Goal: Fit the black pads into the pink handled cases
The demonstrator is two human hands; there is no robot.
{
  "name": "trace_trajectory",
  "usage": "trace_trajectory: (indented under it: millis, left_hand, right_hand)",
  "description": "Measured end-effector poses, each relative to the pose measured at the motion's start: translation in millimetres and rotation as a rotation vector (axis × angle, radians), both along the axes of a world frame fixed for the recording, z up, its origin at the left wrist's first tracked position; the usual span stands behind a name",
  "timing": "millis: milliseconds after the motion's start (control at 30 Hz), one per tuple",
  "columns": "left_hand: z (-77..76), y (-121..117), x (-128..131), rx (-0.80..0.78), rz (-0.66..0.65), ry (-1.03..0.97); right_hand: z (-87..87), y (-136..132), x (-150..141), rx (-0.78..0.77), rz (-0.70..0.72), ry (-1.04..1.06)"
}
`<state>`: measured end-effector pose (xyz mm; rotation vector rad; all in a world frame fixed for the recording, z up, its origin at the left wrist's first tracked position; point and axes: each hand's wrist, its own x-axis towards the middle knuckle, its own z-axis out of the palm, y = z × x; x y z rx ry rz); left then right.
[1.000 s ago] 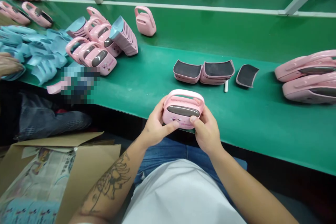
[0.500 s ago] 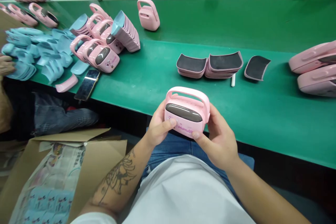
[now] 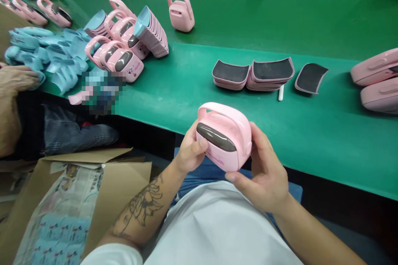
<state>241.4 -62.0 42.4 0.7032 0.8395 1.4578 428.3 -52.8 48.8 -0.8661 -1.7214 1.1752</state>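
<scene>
Between my two hands, over my lap at the bench's front edge, is a pink plastic housing (image 3: 219, 155) with a carry handle and a dark glossy window. My left hand (image 3: 192, 149) grips its left end, the thumb on the front face. At the right end my right hand (image 3: 264, 169) holds it, fingers behind and thumb at the lower corner. The housing is tilted, and some purple print shows on its front. Beyond it lie two stacks of curved pink panels with dark inner faces (image 3: 231, 73), and a single such panel (image 3: 311, 78) to their right.
On the green bench (image 3: 174, 103), pink housings (image 3: 129, 64), stacked panels (image 3: 155, 35) and blue parts (image 3: 62, 56) crowd the left. A white stick (image 3: 281, 93) lies by the panels. More pink housings (image 3: 379, 95) sit far right. A co-worker's hand (image 3: 21, 76) and an open carton (image 3: 121, 190) are at left.
My hands have turned the pink housing so its right end comes nearer me and shows more of its side. The co-worker's hand has reached further in over the blue parts.
</scene>
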Motion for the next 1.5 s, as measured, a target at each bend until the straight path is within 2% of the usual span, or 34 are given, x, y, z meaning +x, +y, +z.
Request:
trace_trajectory:
  millis: [133, 267, 567, 700, 800, 900, 1033, 1200, 1300, 1400, 1500]
  left_hand:
    - [4.9, -1.9, 9.4, -0.17, 0.029, -0.158]
    - [8.6, -3.5, 14.5, -0.28, 0.02, -0.225]
    - [11.2, -2.5, 18.1, -0.365, 0.014, -0.253]
    - [12.8, -3.8, 14.6, -0.399, -0.097, -0.285]
    - [13.7, -5.4, 13.1, -0.375, -0.139, -0.274]
    - [14.3, -6.4, 14.0, -0.36, -0.097, -0.241]
    - [15.8, -5.9, 14.9, -0.372, -0.06, -0.212]
    - [19.4, -4.4, 13.7, -0.363, -0.052, -0.211]
    - [19.9, -5.7, 13.7, -0.34, -0.011, -0.16]
    - [18.3, -8.5, 14.3, -0.239, 0.041, -0.044]
    - [16.8, -12.1, 15.3, -0.057, 0.105, 0.123]
  right_hand:
    - [2.8, 0.4, -0.5, 0.031, 0.004, -0.093]
    - [3.5, 3.7, -3.6, 0.064, -0.039, -0.11]
    - [1.2, 4.5, -4.5, 0.05, -0.1, -0.085]
    - [-1.8, 7.8, -5.9, -0.06, -0.178, -0.027]
    - [-1.0, 12.3, -8.7, -0.207, -0.2, 0.052]
    - [3.2, 16.0, -11.6, -0.31, -0.156, 0.119]
    - [4.8, 17.5, -11.1, -0.354, -0.124, 0.154]
    - [-3.4, 16.5, -3.9, -0.415, -0.071, 0.165]
    - [-5.8, 16.4, 0.4, -0.465, 0.002, 0.255]
    - [-6.1, 17.0, 6.2, -0.514, 0.099, 0.352]
    - [-8.4, 17.1, 12.8, -0.544, 0.184, 0.339]
